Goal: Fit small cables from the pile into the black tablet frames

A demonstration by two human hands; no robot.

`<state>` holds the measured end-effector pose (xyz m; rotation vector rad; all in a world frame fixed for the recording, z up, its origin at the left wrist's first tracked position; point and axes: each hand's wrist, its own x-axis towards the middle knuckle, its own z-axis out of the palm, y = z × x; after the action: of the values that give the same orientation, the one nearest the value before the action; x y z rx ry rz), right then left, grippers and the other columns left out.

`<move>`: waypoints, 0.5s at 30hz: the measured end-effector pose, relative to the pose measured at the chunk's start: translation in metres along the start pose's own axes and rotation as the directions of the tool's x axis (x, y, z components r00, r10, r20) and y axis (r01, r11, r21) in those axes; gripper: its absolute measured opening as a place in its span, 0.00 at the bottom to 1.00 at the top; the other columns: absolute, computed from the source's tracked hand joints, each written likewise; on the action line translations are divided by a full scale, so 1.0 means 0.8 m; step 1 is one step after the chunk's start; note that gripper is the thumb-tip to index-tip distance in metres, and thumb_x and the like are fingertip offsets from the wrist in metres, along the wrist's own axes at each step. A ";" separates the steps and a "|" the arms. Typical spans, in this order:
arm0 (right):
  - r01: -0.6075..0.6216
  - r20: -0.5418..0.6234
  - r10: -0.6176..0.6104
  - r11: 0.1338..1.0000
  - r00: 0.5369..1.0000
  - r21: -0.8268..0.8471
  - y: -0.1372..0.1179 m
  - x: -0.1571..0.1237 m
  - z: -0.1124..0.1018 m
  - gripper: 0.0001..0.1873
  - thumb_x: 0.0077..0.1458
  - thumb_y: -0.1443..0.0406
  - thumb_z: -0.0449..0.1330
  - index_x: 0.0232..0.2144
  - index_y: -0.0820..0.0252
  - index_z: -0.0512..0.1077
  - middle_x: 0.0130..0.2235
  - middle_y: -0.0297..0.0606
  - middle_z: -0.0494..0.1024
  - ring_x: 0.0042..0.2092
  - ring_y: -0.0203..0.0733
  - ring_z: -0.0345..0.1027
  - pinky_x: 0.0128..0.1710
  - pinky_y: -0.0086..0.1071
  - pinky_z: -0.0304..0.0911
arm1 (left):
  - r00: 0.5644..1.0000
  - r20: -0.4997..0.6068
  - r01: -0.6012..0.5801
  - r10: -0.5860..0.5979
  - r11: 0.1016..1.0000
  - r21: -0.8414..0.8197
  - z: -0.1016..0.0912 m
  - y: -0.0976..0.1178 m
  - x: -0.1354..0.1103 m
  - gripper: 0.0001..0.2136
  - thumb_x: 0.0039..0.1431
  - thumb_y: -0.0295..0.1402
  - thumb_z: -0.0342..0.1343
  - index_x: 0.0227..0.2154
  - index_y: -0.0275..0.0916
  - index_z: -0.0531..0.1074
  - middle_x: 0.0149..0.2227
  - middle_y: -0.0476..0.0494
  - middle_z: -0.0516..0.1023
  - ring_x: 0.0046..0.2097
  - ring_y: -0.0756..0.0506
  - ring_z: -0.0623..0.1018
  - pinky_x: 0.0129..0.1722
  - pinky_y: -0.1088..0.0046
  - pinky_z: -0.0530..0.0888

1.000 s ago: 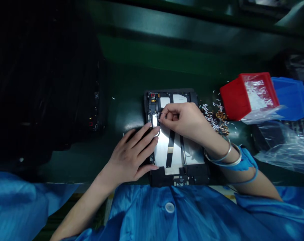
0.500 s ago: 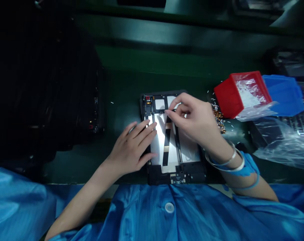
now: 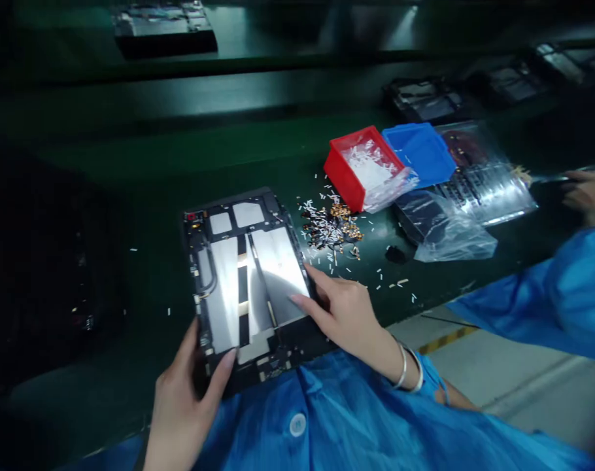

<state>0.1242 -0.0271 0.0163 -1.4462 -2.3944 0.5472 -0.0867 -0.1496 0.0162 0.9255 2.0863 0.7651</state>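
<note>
While hand-held, the black tablet frame (image 3: pixel 246 281) shows silver panels (image 3: pixel 278 271).

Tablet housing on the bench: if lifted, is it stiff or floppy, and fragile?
The tablet housing is probably stiff: the left hand holds its edge without visible sag. Its thin black strips look fragile, easily snagged. The smooth metal panel may feel slippery.

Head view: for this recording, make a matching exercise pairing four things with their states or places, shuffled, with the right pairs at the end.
Things:
1. left hand
2. right hand
3. red plastic bin
4. blue plastic bin

States:
A. fingertips at the right edge of the open tablet
B. holding the tablet's lower left edge
C. right of the red bin
D. lined with clear plastic, white bits inside

Pairs: 1-B, 2-A, 3-D, 4-C
</note>
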 end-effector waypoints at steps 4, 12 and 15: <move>0.012 0.061 -0.035 0.939 0.998 0.345 0.003 0.008 -0.010 0.27 0.63 0.52 0.48 0.53 0.67 0.69 0.23 0.32 0.75 0.23 0.34 0.66 0.26 0.28 0.60 | 0.968 -0.155 0.128 -0.195 0.923 -0.364 -0.005 0.035 -0.004 0.23 0.46 0.46 0.61 0.50 0.62 0.72 0.47 0.57 0.79 0.50 0.34 0.77 0.44 0.61 0.79; -0.130 -0.320 0.131 0.991 0.938 0.026 0.102 -0.001 -0.047 0.07 0.56 0.67 0.58 0.27 0.59 0.75 0.26 0.33 0.76 0.30 0.37 0.69 0.29 0.30 0.59 | 0.981 -0.188 -0.098 -0.042 0.731 -0.675 -0.004 0.130 0.124 0.06 0.45 0.24 0.56 0.24 0.39 0.76 0.28 0.48 0.78 0.26 0.49 0.76 0.16 0.80 0.73; -0.112 -0.236 0.091 0.991 0.967 -0.077 0.110 -0.011 -0.048 0.05 0.53 0.69 0.60 0.26 0.59 0.74 0.25 0.32 0.76 0.29 0.36 0.68 0.28 0.29 0.59 | 0.978 -0.194 -0.098 -0.072 0.664 -0.741 0.002 0.166 0.198 0.07 0.50 0.18 0.49 0.23 0.35 0.67 0.26 0.49 0.73 0.26 0.51 0.73 0.17 0.79 0.71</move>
<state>0.2132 0.0092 0.0097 -1.5828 -2.1961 0.2773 -0.1136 0.0515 0.0547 0.3899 1.6454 1.6295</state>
